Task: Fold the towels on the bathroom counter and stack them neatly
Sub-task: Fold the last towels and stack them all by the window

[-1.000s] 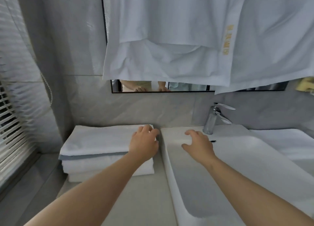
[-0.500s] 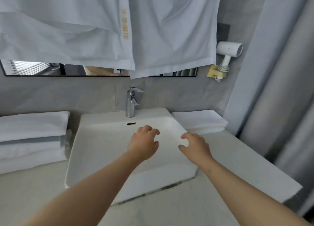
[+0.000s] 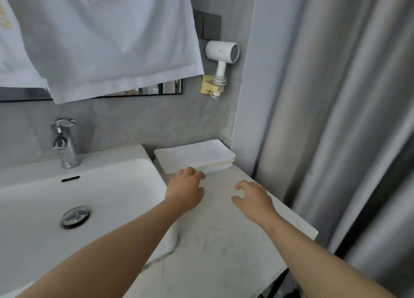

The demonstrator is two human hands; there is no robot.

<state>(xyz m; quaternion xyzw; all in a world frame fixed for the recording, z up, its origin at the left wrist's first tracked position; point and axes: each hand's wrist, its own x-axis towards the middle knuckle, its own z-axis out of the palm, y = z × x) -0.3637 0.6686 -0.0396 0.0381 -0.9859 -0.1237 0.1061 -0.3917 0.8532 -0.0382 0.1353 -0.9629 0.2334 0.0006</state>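
Observation:
A small stack of folded white towels (image 3: pixel 195 156) lies on the marble counter (image 3: pixel 224 241), in the back corner to the right of the sink. My left hand (image 3: pixel 186 191) hovers just in front of the stack's near edge with loosely curled fingers that hold nothing. My right hand (image 3: pixel 254 199) is over the bare counter to the right, its fingers spread and relaxed, also holding nothing. Neither hand grips a towel.
A white basin (image 3: pixel 94 199) with a chrome faucet (image 3: pixel 65 143) fills the left. White towels (image 3: pixel 107 40) hang over the mirror above. A white hair dryer (image 3: pixel 221 58) is mounted on the wall. Grey curtains (image 3: pixel 336 118) hang at the right, past the counter's edge.
My view has swung right, away from the tall folded stack at the left of the sink. Both hands have moved across the basin to the right side of the counter, near the small stack.

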